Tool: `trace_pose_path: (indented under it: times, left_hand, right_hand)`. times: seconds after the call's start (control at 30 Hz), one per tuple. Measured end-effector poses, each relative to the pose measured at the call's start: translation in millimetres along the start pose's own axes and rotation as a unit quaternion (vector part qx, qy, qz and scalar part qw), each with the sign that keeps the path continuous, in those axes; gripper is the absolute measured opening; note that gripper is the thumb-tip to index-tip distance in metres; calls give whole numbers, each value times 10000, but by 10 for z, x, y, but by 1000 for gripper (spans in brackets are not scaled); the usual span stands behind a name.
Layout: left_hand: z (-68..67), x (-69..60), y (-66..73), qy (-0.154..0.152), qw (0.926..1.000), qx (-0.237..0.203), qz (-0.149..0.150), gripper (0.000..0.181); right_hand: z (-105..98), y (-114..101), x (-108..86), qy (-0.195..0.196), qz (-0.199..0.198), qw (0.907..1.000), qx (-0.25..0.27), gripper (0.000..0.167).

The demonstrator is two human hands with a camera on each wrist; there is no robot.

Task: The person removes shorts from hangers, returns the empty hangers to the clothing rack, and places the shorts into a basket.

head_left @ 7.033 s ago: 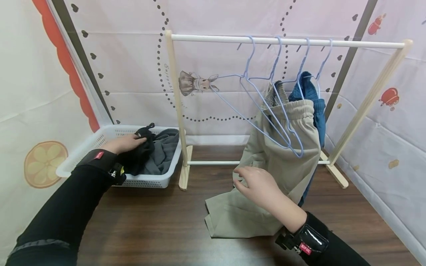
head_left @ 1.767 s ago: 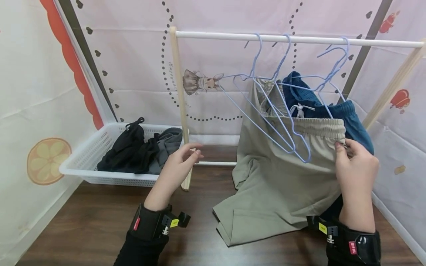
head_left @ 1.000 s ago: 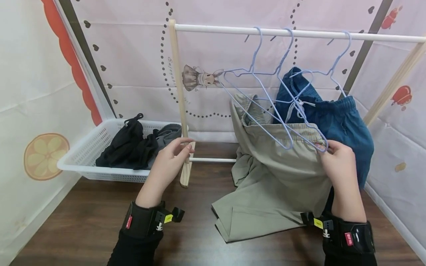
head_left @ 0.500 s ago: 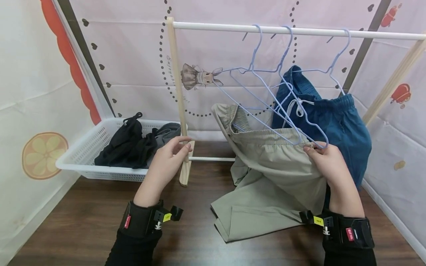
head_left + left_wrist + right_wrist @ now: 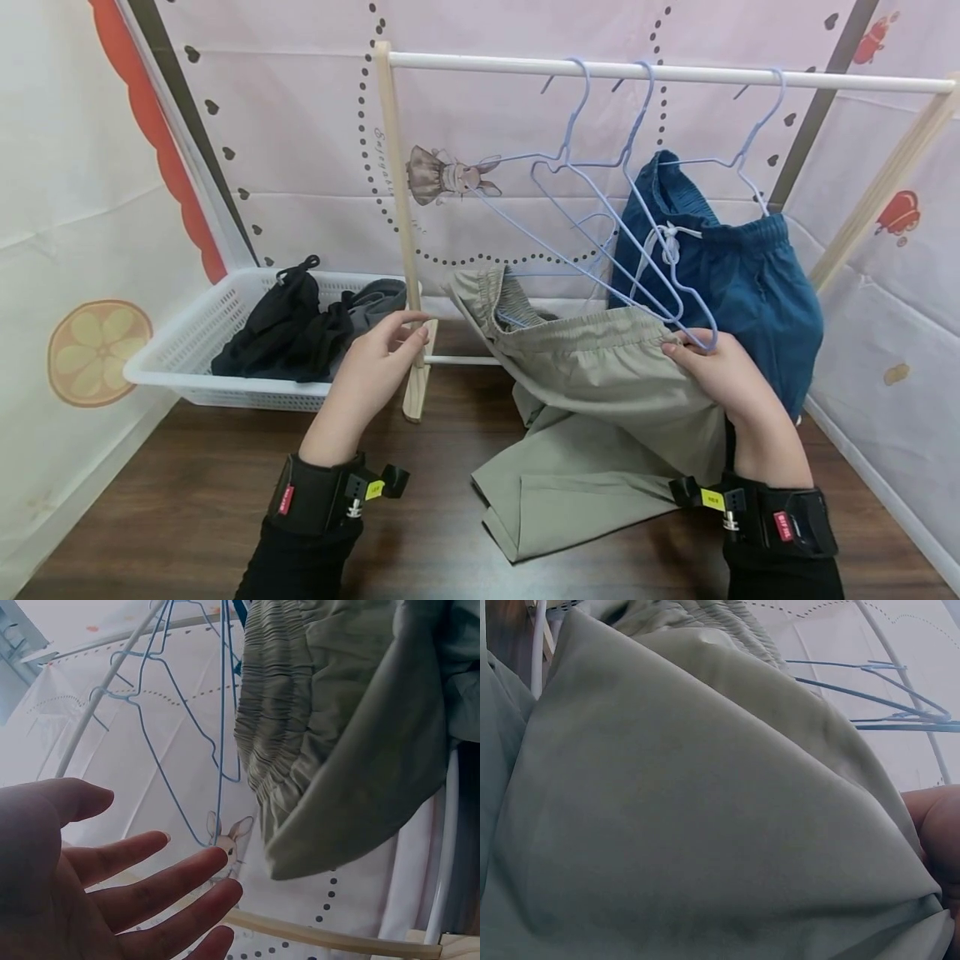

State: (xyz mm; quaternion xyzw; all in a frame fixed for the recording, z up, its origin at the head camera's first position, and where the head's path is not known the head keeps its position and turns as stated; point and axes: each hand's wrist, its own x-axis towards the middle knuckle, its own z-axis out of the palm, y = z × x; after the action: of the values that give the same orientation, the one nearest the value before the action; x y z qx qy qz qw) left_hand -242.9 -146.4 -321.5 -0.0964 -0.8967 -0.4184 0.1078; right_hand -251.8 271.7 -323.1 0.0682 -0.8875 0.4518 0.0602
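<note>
In the head view the right hand [image 5: 723,371] pinches the waistband end of khaki trousers [image 5: 600,375]. Inside that waistband lies a blue hanger [image 5: 551,273], off the rail, its hook near two hangers that hang on the rail. The lower leg rests on the table. The left hand [image 5: 375,367] is held beside the rack's left post, fingers apart and holding nothing; in the left wrist view this hand [image 5: 150,892] is below the elastic waistband [image 5: 274,697]. Trouser cloth [image 5: 705,795] fills most of the right wrist view, with part of the right hand [image 5: 937,832] at its edge.
Blue shorts [image 5: 757,283] hang on a hanger at the right of the white rail [image 5: 480,62]. Left of the wooden post [image 5: 397,183], a white basket [image 5: 172,383] holds black clothing [image 5: 285,333] and grey clothing [image 5: 375,304]. A patterned cloth stands behind.
The trousers with their hanger have come off the rail and moved left and down, away from the blue shorts. The left hand has left the basket and now stays by the post.
</note>
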Motion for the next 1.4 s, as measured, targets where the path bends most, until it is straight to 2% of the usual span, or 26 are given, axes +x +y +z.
trace_pose_path:
  times: [0.1,0.33,0.43,0.53,0.67,0.77,0.9,1.03,1.2,1.4]
  left_hand:
    - [-4,5,-10,-2,10000,31,7,44]
    - [-18,16,-28,-75,9998,127,-159,48]
    - [-20,21,-37,-111,9996,120,-235,48]
    - [-18,27,-40,-136,9994,126,-294,46]
    - [-15,42,-58,-127,9993,148,-307,46]
    - [-14,56,-89,-140,9993,173,-299,48]
    - [-6,68,-108,-192,9990,231,-319,49]
    - [-2,78,-107,-231,9989,212,-341,48]
    - [6,96,-138,-335,9990,145,-269,49]
    - [16,121,-213,-388,9988,237,-203,45]
  right_hand:
    - [27,-21,4,-231,-118,9997,-32,31]
    - [90,-56,19,-592,-403,9959,-547,31]
    - [112,-70,21,-760,-536,9945,-480,28]
    - [131,-88,21,-809,-736,9925,-551,24]
    - [156,-125,22,-802,-999,9877,-894,21]
    - [177,-140,28,-882,-968,9866,-973,19]
    - [201,-148,33,-1070,-865,9874,-780,18]
    - [214,-164,31,-1199,-982,9852,-731,17]
    - [198,-198,0,-1133,-1292,9798,-1018,15]
    - [140,-278,-112,-689,-1795,9738,-1216,12]
